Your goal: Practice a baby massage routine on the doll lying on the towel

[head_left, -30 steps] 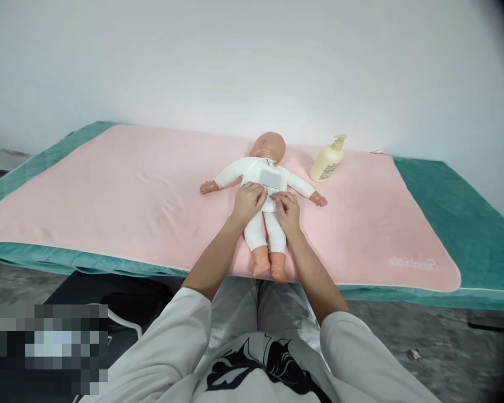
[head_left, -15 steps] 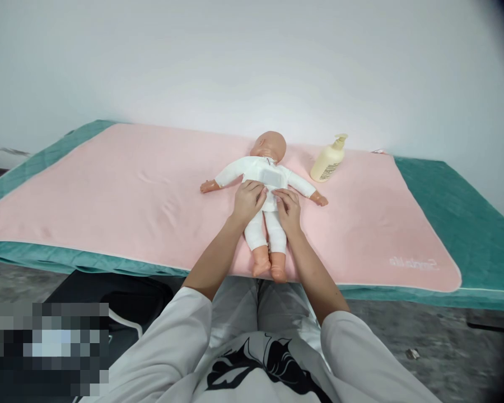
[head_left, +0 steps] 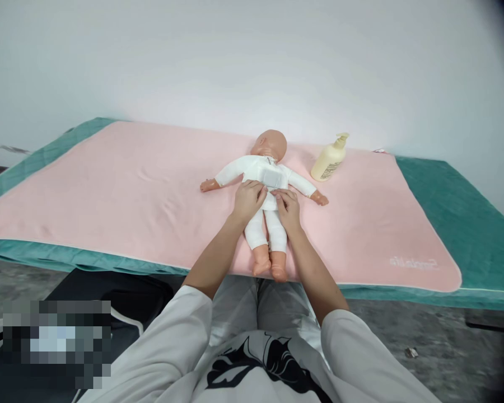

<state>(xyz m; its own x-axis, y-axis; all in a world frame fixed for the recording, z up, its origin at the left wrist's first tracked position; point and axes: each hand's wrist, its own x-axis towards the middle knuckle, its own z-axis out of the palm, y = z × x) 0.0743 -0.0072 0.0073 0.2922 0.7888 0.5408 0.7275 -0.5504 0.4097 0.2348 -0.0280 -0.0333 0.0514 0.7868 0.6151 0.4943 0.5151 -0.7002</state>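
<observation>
A baby doll [head_left: 273, 204] in a white cloth body lies front down, arms spread, its bald head away from me and its feet at the near edge. A pale grey rectangular panel [head_left: 271, 178] shows on its upper back. My left hand [head_left: 250, 200] rests on the left side of its lower back, fingers laid across the cloth towards the middle. Opposite it, my right hand [head_left: 289, 207] lies on the right side, fingers pointing inwards. The fingertips of both hands are close together but apart, just below the panel. Neither hand visibly holds anything.
A cream pump bottle [head_left: 328, 162] stands right of the doll's head. Under everything is a pink mat [head_left: 172, 196] on a teal padded cover [head_left: 462, 224], against a white wall. A dark chair [head_left: 121, 285] with a blurred-out patch stands at lower left.
Both hands stay on the doll's lower back with almost no visible movement. The view has shifted very slightly.
</observation>
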